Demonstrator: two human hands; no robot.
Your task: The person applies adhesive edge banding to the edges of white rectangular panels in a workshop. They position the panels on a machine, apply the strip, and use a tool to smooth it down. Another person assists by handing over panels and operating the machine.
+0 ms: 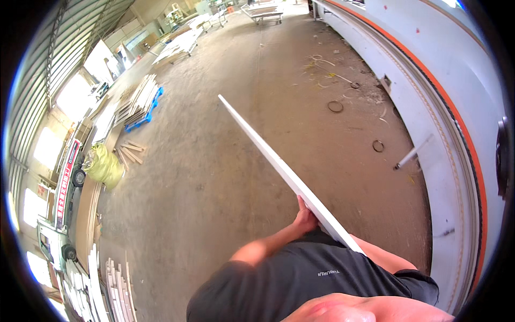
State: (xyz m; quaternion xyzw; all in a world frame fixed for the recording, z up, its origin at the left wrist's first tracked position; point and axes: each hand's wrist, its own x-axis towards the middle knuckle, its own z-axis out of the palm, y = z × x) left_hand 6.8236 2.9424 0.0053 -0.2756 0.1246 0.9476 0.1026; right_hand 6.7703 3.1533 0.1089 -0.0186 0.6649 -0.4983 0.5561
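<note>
Bare skin (370, 308) at the lower edge is sitting closest to the lens, with a black T-shirt (279, 273) filling the space just past it. Main thing to look at is the long white board (290, 177), which is showing mostly its narrow edge. Its long axis is running diagonally: near end tucking in by the person's torso, far end pointing forward and to the left, out over the brown floor (198, 188).

Left hand (306, 219) is the one we're actually seeing, and it's holding the board from its left side, closer to the near end than the far one. Thumb is sticking up along that side; the fingers are hiding, so no clue how they're wrapping. Board is lying right against that hand, leading away up-left and back down-right.

Right forearm (383, 255) is coming in on the other side, but the board is blocking the right hand, so I can't tell what it's doing. Big white machine (448, 214) is standing well off to the right.
</note>
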